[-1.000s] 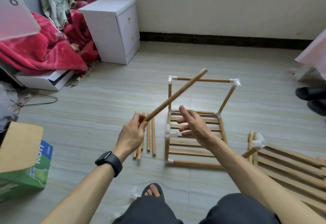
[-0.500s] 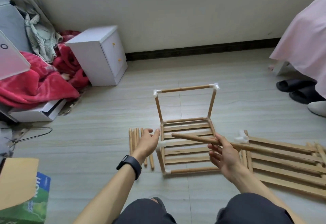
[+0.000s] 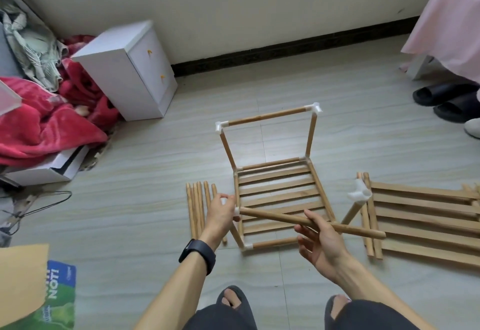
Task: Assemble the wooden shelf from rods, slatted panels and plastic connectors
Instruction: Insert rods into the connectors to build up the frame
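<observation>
Wooden rod (image 3: 272, 216) is pinched between thumb and fingers of my right hand (image 3: 322, 241). It's lying across the half-built frame (image 3: 267, 116) on the floor, with its left tip right at the white connector (image 3: 237, 211) on the frame's left rail. My left hand (image 3: 220, 212) is curled round that connector. Spare rods (image 3: 197, 207) sit just left, slatted panels (image 3: 426, 253) off right.

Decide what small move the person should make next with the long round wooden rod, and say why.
Probably push the long round wooden rod leftward into the white plastic connector on the slatted wooden frame: the right hand holds the rod mid-length, its tip meets that connector, and the left hand steadies the connector.
</observation>
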The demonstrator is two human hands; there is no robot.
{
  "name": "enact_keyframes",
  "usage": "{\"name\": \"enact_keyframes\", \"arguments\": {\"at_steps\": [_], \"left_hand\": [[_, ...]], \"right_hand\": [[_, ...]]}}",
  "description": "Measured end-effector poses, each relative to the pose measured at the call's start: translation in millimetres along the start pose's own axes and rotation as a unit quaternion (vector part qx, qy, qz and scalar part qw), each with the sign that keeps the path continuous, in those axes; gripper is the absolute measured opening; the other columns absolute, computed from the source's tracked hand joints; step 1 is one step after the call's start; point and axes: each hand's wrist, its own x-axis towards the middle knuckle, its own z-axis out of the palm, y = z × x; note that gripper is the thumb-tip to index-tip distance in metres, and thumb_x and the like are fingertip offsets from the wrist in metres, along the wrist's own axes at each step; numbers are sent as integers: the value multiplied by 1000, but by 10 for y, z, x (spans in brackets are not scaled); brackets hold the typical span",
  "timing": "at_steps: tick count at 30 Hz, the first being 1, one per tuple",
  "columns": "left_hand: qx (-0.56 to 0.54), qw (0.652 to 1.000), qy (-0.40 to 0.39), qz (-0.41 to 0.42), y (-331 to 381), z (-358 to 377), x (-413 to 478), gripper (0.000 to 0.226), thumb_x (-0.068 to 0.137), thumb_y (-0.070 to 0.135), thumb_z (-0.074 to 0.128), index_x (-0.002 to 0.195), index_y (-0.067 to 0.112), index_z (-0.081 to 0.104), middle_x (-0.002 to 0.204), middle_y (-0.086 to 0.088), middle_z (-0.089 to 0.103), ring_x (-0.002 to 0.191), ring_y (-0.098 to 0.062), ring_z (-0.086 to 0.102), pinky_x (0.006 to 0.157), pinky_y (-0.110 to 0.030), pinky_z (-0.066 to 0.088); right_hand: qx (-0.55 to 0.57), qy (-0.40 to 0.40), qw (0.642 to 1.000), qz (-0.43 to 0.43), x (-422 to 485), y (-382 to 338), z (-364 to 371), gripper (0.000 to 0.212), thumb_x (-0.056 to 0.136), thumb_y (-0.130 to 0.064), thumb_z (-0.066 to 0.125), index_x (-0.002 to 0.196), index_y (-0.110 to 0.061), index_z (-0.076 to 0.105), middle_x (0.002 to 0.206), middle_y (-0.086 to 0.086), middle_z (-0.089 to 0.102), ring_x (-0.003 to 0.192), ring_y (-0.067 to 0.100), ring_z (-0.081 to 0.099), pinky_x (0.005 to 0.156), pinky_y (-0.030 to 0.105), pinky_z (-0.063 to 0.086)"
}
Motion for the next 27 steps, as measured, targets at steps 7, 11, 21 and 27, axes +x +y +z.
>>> {"name": "enact_keyframes", "arguments": {"at_steps": [7,11,21,27], "left_hand": [[-27,999,-17,5,-157,-47,-30,22,101,46,53,102,25,58,103,-6,66,65,-12,73,80,-47,59],[-30,999,-10,8,-188,-69,-84,21,102,45,52,103,25,57,101,-6,67,62,-8,71,61,-30,56],[-61,997,42,19,-213,-24,-141,14,104,35,50,99,24,55,67,3,65,53,-5,65,65,-33,52],[-66,992,103,23,-166,61,-204,13,105,31,50,95,23,54,67,1,61,49,-5,61,53,-26,53]], "right_hand": [[-12,8,1000,9,107,-6,15,26,89,-35,73,70,-18,79,80,9,71,57,15,63,47,25,50],[-22,11,1000,11,163,15,78,28,93,-31,68,72,-16,79,75,8,67,57,14,60,47,24,49],[-118,7,992,-43,283,-113,300,30,96,-28,63,95,-1,75,68,10,67,52,13,56,48,23,49],[-33,26,999,-18,336,-10,391,18,98,-21,61,84,-10,65,62,9,62,49,15,55,47,26,51]]}}
